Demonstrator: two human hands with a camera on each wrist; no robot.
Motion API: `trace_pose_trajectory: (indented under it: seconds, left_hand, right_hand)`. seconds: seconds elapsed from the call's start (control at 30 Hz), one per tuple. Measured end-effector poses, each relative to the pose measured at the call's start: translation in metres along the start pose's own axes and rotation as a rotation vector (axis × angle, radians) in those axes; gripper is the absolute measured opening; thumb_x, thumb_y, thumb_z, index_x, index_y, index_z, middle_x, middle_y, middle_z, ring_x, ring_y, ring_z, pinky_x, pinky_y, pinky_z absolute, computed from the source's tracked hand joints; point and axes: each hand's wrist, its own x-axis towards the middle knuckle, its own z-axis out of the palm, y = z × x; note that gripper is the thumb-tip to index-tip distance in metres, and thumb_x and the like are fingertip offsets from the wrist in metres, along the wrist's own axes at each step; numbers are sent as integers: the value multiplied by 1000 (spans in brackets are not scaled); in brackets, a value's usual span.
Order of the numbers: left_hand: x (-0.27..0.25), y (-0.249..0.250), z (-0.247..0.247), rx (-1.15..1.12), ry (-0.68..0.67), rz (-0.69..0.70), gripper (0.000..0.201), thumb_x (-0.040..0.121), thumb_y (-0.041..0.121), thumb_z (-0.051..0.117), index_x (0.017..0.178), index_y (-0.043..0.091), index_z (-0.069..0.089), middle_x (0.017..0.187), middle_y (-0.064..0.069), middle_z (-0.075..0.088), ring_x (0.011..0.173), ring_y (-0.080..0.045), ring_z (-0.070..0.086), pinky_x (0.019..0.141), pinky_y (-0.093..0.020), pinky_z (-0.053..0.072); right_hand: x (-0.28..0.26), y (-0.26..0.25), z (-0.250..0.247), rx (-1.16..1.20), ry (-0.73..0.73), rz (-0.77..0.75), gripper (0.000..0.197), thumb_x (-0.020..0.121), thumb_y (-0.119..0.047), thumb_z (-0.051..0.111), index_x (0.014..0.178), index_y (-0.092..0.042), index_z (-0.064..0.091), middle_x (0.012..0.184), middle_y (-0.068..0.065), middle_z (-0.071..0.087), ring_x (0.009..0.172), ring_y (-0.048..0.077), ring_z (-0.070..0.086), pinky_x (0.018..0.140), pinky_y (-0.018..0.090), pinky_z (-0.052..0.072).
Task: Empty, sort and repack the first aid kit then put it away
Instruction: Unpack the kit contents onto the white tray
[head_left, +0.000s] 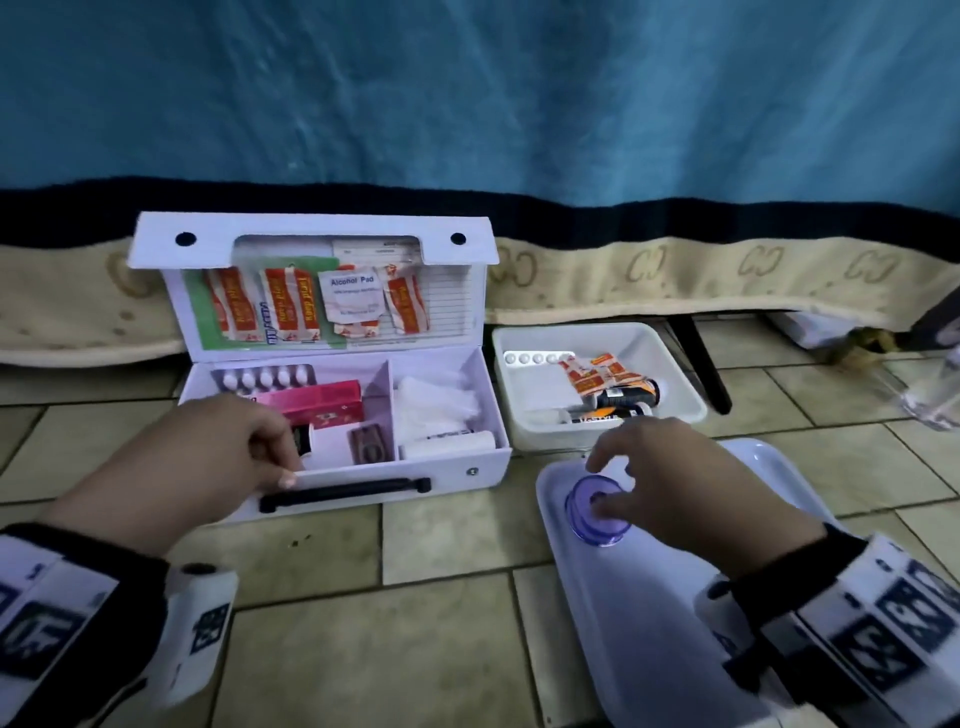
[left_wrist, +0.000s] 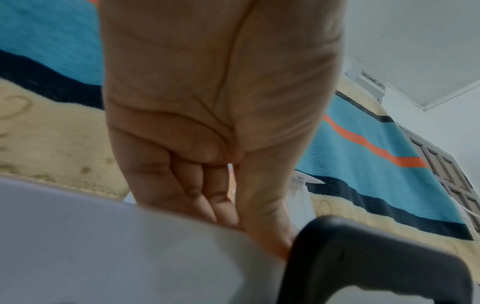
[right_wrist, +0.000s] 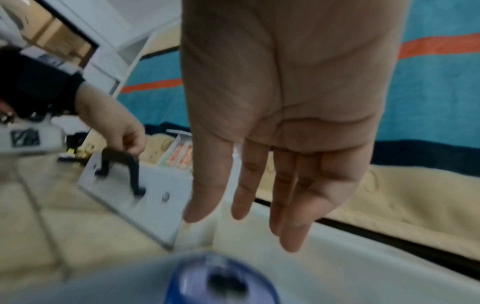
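The white first aid kit (head_left: 467, 483) stands open on the tiled floor, its lid leaning back on the bed. Inside are a blister pack (head_left: 265, 376), a pink box (head_left: 317, 402) and white dressings (head_left: 436, 402). The lid holds plaster packets and an alcohol pad (head_left: 350, 296). My left hand (head_left: 283, 460) grips the kit's front wall beside the black handle (head_left: 345, 491), thumb outside, fingers inside; the left wrist view shows the left hand (left_wrist: 246, 228) on that wall (left_wrist: 103, 246). My right hand (head_left: 613, 480) hovers with straight fingers over a blue round container (head_left: 587, 506) lying on a white tray (head_left: 649, 597). In the right wrist view the right hand (right_wrist: 244, 205) holds nothing above the container (right_wrist: 221, 281).
A white tub (head_left: 675, 364) behind the tray holds a blister strip, plaster packets and dark tubes. A clear glass (head_left: 935, 395) stands at the far right. The bed edge with a blue blanket (head_left: 467, 104) runs behind everything. A dark bed leg (head_left: 701, 364) stands by the tub.
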Motion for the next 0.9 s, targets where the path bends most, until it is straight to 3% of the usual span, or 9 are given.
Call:
trace_pose_trajectory:
  seconds: [0.13, 0.27, 0.4, 0.47, 0.57, 0.63, 0.73, 0.83, 0.9]
  left_hand:
    - [0, 2, 0, 19, -14, -19, 27, 68, 10, 82, 53, 26, 65, 56, 13, 65, 62, -3, 61, 55, -22, 42]
    - [0, -2, 0, -4, -32, -25, 27, 69, 13, 81, 54, 27, 64, 56, 11, 66, 62, -3, 61, 55, -21, 41]
    - [2, -7, 0, -78, -40, -44, 28, 67, 12, 82, 51, 28, 65, 46, 15, 61, 57, -5, 59, 57, -20, 42]
    - [3, -8, 1, -108, -41, -52, 29, 66, 11, 83, 50, 28, 65, 41, 19, 58, 55, -4, 56, 58, -19, 41]
    - [4, -9, 3, -141, -31, -54, 33, 65, 9, 83, 47, 28, 63, 41, 17, 58, 55, -7, 58, 61, -20, 44]
    - [3, -8, 4, -145, -28, -57, 33, 66, 9, 82, 49, 28, 63, 44, 13, 60, 54, -9, 58, 58, -18, 43]
    - [1, -7, 5, -154, -22, -60, 32, 68, 8, 81, 51, 27, 63, 54, 5, 63, 55, -12, 57, 56, -18, 42]
    - [-1, -5, 7, -152, -4, -65, 31, 69, 8, 81, 51, 27, 63, 53, 7, 62, 56, -12, 57, 55, -17, 41]
    - [0, -5, 7, -147, 7, -65, 32, 68, 9, 81, 49, 27, 63, 50, 10, 61, 55, -11, 57, 55, -17, 40]
  right_hand:
    - [14, -50, -28, 109, 116, -244, 12, 85, -37, 60, 91, -29, 66, 91, -11, 68, 84, 8, 60, 75, 27, 47]
    - [45, -119, -14, 52, 66, -519, 21, 90, -26, 49, 100, -22, 67, 103, 4, 67, 95, 23, 59, 83, 36, 49]
    - [71, -164, 9, -327, 15, -491, 25, 91, -21, 46, 110, -17, 62, 111, 7, 56, 110, 30, 42, 92, 42, 32]
    - [78, -174, 16, -429, -31, -437, 26, 92, -20, 46, 114, -16, 59, 119, 6, 49, 116, 31, 31, 96, 45, 26]
    - [90, -182, 23, -514, -43, -424, 26, 90, -23, 48, 112, -16, 60, 125, 7, 52, 124, 31, 26, 100, 50, 21]
    - [96, -185, 27, -515, -48, -416, 27, 91, -28, 49, 112, -16, 59, 125, 7, 54, 127, 31, 27, 101, 52, 19]
    - [99, -186, 33, -439, -25, -397, 28, 90, -36, 50, 107, -17, 60, 119, 6, 57, 116, 28, 37, 98, 50, 22]
    - [97, -181, 33, -323, 9, -397, 33, 85, -45, 55, 101, -18, 61, 109, 4, 61, 109, 26, 42, 97, 46, 26]
    - [90, -178, 23, -214, 37, -403, 30, 83, -42, 59, 100, -18, 63, 104, 4, 63, 106, 25, 46, 96, 41, 31]
